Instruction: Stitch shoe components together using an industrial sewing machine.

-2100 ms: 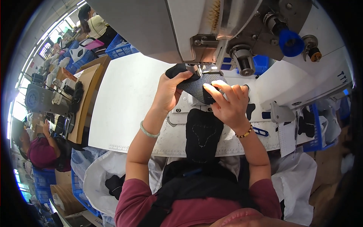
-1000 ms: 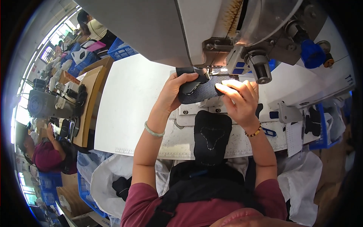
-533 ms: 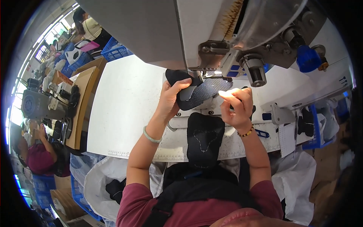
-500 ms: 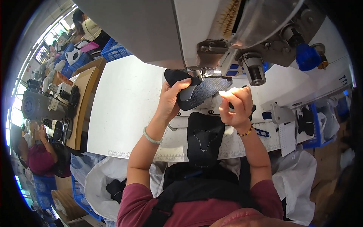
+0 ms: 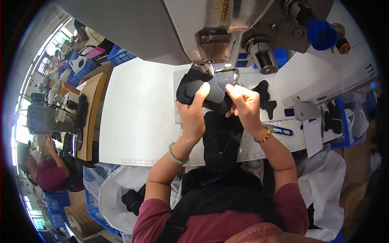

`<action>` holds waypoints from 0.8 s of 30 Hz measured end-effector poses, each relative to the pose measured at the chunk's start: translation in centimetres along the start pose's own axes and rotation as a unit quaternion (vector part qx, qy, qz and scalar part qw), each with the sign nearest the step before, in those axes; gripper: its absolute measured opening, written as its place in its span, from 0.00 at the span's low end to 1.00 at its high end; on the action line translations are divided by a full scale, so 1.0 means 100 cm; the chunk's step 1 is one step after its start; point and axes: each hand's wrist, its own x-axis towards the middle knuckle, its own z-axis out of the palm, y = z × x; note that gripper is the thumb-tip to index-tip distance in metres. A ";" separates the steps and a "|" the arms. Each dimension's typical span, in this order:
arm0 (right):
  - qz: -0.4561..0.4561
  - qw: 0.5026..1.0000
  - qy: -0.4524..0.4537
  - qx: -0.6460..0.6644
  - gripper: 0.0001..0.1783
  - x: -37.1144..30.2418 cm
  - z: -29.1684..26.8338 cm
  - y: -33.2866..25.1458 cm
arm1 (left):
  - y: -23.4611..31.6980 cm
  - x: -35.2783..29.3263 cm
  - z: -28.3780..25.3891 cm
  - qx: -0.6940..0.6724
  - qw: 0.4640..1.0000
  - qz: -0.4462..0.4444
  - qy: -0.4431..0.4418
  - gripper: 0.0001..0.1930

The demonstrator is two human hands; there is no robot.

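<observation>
A black fabric piece [image 5: 185, 90] with a smooth grey panel [image 5: 213, 96] and a silvery mesh part lies at the needle area of a sewing machine [image 5: 142, 32]. My left hand [image 5: 193, 117] grips its near left side, thumb on top of the grey panel and the fingers hidden beneath. With thumb and fingers closed, my right hand [image 5: 246, 105] pinches the right edge by the mesh. Below both hands, another black fabric piece [image 5: 223, 139] with white stitched lines hangs over the table's front edge. The needle itself is too small to make out.
Black cut pieces [image 5: 265, 97] and blue-handled thread snips [image 5: 281, 129] lie right of my hands on the white table [image 5: 133, 97]. White sacks [image 5: 115, 188] hang below its front edge. A blue basket [image 5: 350, 125] is at far right, a cardboard box [image 5: 90, 121] at left. Other people sit further left.
My right hand, apart from the fabric before, now pinches its right edge. The piece has turned, showing more of the grey panel. My left hand has shifted right with it.
</observation>
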 end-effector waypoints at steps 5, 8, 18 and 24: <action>0.021 0.999 -0.032 0.031 0.20 0.002 -0.002 -0.008 | 0.001 -0.008 0.008 0.006 0.999 0.000 0.031 0.05; 0.051 0.995 -0.066 0.048 0.19 0.004 -0.005 -0.012 | 0.006 -0.004 0.005 0.033 0.999 -0.026 0.031 0.06; 0.045 0.997 -0.068 -0.001 0.14 0.009 -0.010 -0.012 | 0.029 0.016 -0.069 0.534 0.664 0.509 -0.116 0.27; 0.049 0.997 -0.062 0.002 0.14 0.008 -0.007 -0.013 | 0.011 0.027 -0.046 0.517 0.632 0.531 -0.227 0.31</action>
